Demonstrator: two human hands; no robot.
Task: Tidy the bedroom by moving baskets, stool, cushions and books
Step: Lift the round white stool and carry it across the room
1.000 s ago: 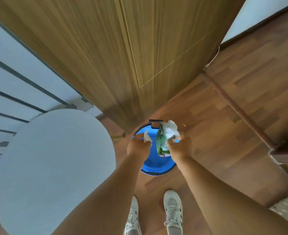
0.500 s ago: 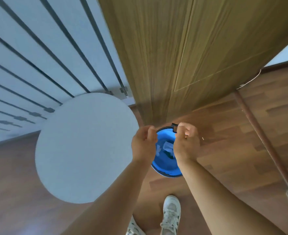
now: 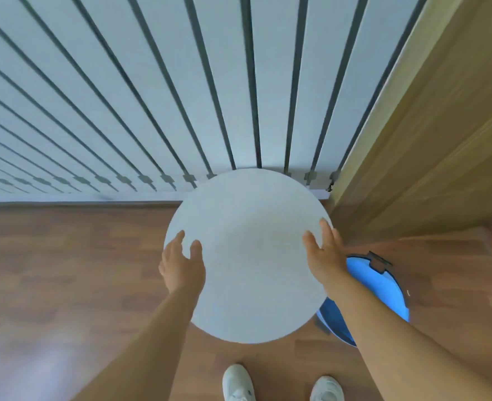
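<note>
Stool top [image 3: 247, 256], one round pale disc, lies between the two hands and fills the middle of the view. One left hand [image 3: 181, 264] rests at its left edge with the fingers [image 3: 178, 241] spread and loosely curved over the rim, not closed around anything. One right hand [image 3: 324, 253] sits at the right edge, fingers also spread and extended along the rim, thumb on the top face; whether either palm presses firmly on the stool cannot be told. Both bare forearms run down to the lower corners. Just beside the right wrist, partly hidden under the stool top and the right arm, stands one blue basket [image 3: 383, 287] with a dark handle clip on its rim. Two white shoes [image 3: 239, 383] show at the bottom edge, on the wooden floor [image 3: 65, 270]. Beyond the stool, a white wall with dark vertical strips [image 3: 152, 96] meets the floor, and one wooden door [image 3: 429, 140] stands at the right.
</note>
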